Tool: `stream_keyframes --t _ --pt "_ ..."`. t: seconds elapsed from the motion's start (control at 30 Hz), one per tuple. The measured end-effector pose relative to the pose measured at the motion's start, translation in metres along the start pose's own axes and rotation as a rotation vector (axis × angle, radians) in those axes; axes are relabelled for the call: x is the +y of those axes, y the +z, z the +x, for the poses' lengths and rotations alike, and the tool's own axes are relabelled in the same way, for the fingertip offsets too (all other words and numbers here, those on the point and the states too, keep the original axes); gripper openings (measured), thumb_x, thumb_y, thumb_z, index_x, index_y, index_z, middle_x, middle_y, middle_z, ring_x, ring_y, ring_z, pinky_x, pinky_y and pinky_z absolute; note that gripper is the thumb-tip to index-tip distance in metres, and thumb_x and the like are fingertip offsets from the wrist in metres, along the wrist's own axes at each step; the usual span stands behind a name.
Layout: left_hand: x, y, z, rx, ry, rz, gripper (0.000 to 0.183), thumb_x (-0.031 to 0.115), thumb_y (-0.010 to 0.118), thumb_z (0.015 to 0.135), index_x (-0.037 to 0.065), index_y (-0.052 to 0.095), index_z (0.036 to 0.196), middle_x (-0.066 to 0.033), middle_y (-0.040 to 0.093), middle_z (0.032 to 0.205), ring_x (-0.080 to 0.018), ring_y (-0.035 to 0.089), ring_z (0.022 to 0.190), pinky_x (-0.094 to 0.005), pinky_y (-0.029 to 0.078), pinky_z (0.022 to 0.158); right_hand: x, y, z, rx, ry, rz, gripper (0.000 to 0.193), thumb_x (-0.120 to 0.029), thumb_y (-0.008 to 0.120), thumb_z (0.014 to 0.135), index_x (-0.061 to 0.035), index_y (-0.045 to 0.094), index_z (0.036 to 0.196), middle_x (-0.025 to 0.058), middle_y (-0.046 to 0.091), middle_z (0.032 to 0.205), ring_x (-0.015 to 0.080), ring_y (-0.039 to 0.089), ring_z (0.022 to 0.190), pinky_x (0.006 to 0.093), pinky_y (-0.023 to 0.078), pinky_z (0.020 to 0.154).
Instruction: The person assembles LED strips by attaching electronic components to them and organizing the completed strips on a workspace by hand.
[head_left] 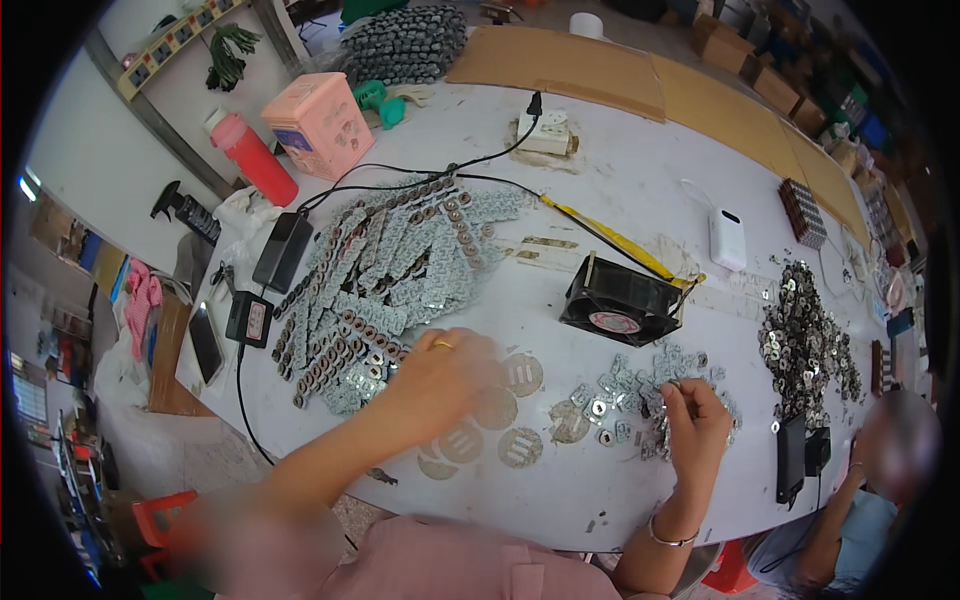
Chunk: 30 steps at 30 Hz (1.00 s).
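My left hand [445, 378], with a ring on one finger, is over the near right edge of a large heap of grey strips set with small round metal parts [400, 260]. Motion smears its fingers, so whether it holds anything is hidden. My right hand [697, 425], a bracelet at its wrist, has thumb and fingers pinched together at a smaller pile of loose grey metal pieces [640, 390]. What sits in that pinch is too small to make out. Between the hands, several flat round discs [520, 447] lie on the white table [570, 505].
A black fan [622, 300] stands beyond the loose pieces, its yellow-wrapped cable [620, 240] running to a white socket block [545, 132]. Black adapters [283, 250], a phone [206, 342] and a red bottle [255, 160] line the left. Another metal heap [805, 340] and a co-worker [850, 525] are right.
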<state>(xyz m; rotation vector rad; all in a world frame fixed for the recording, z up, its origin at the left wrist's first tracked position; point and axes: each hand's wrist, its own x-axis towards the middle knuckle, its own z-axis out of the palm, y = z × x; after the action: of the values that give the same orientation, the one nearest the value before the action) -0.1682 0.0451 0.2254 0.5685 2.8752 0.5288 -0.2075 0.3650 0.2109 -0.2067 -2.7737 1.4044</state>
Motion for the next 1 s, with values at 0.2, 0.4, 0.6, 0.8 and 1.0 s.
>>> stream_keyframes --t 0.2,0.4,0.6,0.8,1.0 --pt "-0.025 0.011 -0.003 0.091 0.056 0.051 0.044 0.018 0.075 0.076 0.009 0.059 0.116 -0.0051 0.060 0.120 -0.0262 0.052 0.120 -0.0451 0.032 0.106 -0.020 0.050 -0.017 -0.500 -0.249 0.382 0.007 -0.007 0.062 0.093 -0.0001 0.065 0.093 0.0071 0.065 0.106 0.0081 0.058 0.074 0.0217 0.048 0.062" --pt "0.037 0.021 0.010 0.278 0.075 -0.827 0.025 0.007 0.070 0.086 0.006 0.059 0.108 -0.0101 0.064 0.115 -0.0217 0.064 0.103 -0.0400 0.046 0.096 -0.012 0.050 -0.015 -0.566 -0.061 0.397 0.011 -0.009 0.058 0.097 0.0000 0.063 0.099 0.0119 0.063 0.116 0.0143 0.062 0.087 0.0260 0.054 0.068" --pt "0.044 0.057 0.025 0.533 0.384 -0.834 0.026 -0.003 0.059 0.092 0.004 0.050 0.115 -0.0125 0.063 0.114 -0.0200 0.063 0.100 -0.0354 0.050 0.091 -0.021 0.053 -0.023 -0.684 0.307 1.110 0.006 -0.007 0.058 0.096 -0.0031 0.059 0.101 0.0090 0.062 0.112 0.0131 0.060 0.089 0.0247 0.053 0.070" --pt "0.042 0.057 0.030 0.059 -0.216 -1.192 0.022 0.006 0.055 0.098 0.002 0.049 0.119 -0.0089 0.063 0.110 -0.0138 0.062 0.093 -0.0303 0.052 0.085 -0.004 0.067 -0.019 -0.309 -0.275 0.518 0.006 -0.006 0.059 0.096 -0.0015 0.059 0.100 0.0070 0.061 0.110 0.0105 0.056 0.093 0.0235 0.047 0.080" --pt "0.036 0.053 0.027 -0.207 -0.224 -1.371 0.029 0.012 0.059 0.097 0.002 0.051 0.124 -0.0065 0.065 0.104 -0.0097 0.064 0.083 -0.0245 0.053 0.071 -0.008 0.061 -0.014 -0.224 -0.282 0.547 0.010 -0.008 0.057 0.098 -0.0003 0.059 0.104 0.0061 0.062 0.104 0.0101 0.058 0.082 0.0242 0.048 0.075"
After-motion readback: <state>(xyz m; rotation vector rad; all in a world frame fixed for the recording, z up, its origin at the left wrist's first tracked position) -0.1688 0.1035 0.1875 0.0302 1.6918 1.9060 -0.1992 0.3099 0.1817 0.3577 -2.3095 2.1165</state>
